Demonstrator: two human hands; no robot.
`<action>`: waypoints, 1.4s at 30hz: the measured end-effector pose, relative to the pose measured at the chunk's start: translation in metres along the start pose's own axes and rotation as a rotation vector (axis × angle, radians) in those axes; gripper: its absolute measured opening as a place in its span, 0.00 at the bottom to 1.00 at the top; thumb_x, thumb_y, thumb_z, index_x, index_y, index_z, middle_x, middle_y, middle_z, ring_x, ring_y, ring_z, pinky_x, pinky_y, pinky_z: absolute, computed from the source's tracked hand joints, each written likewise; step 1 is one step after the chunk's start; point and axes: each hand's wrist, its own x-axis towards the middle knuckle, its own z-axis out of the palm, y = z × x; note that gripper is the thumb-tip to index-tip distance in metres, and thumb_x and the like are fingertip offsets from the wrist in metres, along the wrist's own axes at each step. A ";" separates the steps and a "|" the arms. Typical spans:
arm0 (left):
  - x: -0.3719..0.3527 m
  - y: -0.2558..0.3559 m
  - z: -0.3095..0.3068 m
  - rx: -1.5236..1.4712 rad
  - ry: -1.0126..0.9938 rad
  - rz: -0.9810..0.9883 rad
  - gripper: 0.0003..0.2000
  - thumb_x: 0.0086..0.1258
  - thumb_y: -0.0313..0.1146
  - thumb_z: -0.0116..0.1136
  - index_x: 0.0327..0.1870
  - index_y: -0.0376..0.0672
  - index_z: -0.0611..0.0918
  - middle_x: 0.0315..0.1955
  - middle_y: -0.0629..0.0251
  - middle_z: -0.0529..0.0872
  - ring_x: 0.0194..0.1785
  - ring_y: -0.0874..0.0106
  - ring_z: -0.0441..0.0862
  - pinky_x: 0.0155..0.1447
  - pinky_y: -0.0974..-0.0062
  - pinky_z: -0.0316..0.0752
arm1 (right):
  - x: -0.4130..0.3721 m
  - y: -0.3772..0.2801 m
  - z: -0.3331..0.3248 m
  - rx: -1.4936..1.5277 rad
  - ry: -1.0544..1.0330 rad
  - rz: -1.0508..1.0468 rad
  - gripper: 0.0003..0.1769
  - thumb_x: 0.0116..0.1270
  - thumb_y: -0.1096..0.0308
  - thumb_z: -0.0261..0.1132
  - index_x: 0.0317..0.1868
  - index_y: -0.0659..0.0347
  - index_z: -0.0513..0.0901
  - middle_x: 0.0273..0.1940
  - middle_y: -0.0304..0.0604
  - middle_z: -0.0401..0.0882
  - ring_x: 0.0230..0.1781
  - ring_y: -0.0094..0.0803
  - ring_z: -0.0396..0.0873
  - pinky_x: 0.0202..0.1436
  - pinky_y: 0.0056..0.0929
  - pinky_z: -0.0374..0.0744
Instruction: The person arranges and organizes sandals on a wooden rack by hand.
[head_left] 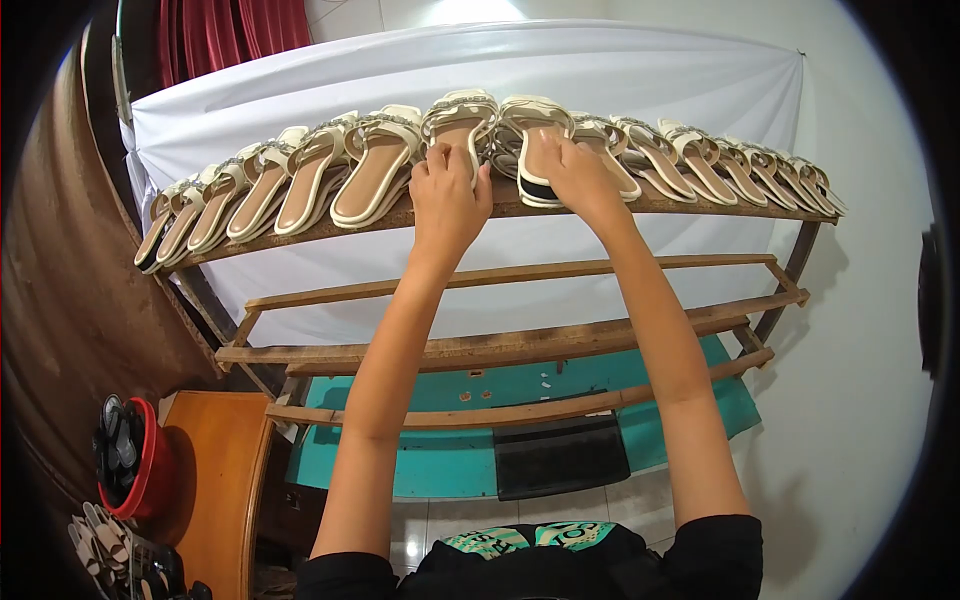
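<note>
My left hand [450, 197] is closed around the heel end of a cream sandal [461, 128] with a tan insole and a decorated strap. Its fingers lie on the insole and the thumb is along the right side. My right hand [583, 183] grips the heel end of a similar sandal [537, 125], whose dark heel edge shows below. Both sandals sit side by side at the middle of the top wooden shelf [400, 217], toes pointing away. Under and behind them, parts of other sandals show. The undersides of my fingers are hidden.
Rows of matching sandals [375, 178] extend left and right [700, 165] along the shelf. Lower wooden rails [520, 345] cross beneath. White cloth [480, 60] hangs behind. Below left stand a red bucket [153, 465] of dark items and an orange-brown wooden cabinet [215, 470].
</note>
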 end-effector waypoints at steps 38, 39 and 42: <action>-0.006 -0.006 0.008 -0.192 0.196 -0.008 0.14 0.53 0.35 0.62 0.35 0.37 0.77 0.38 0.55 0.76 0.41 0.58 0.72 0.47 0.66 0.67 | -0.015 0.016 0.014 0.034 0.162 -0.145 0.53 0.42 0.33 0.64 0.60 0.65 0.62 0.60 0.72 0.51 0.60 0.61 0.57 0.58 0.44 0.65; -0.006 -0.006 0.008 -0.198 0.201 -0.014 0.14 0.53 0.35 0.62 0.36 0.36 0.77 0.38 0.55 0.76 0.41 0.58 0.72 0.47 0.66 0.67 | -0.016 0.016 0.015 0.016 0.181 -0.144 0.54 0.41 0.33 0.64 0.60 0.65 0.62 0.60 0.71 0.51 0.60 0.61 0.58 0.57 0.45 0.66; -0.008 -0.007 0.006 -0.200 0.209 -0.015 0.15 0.52 0.36 0.63 0.36 0.36 0.76 0.38 0.55 0.76 0.41 0.58 0.72 0.46 0.66 0.67 | -0.020 0.016 0.016 0.044 0.219 -0.186 0.53 0.42 0.33 0.64 0.60 0.64 0.62 0.60 0.71 0.52 0.60 0.63 0.57 0.57 0.47 0.66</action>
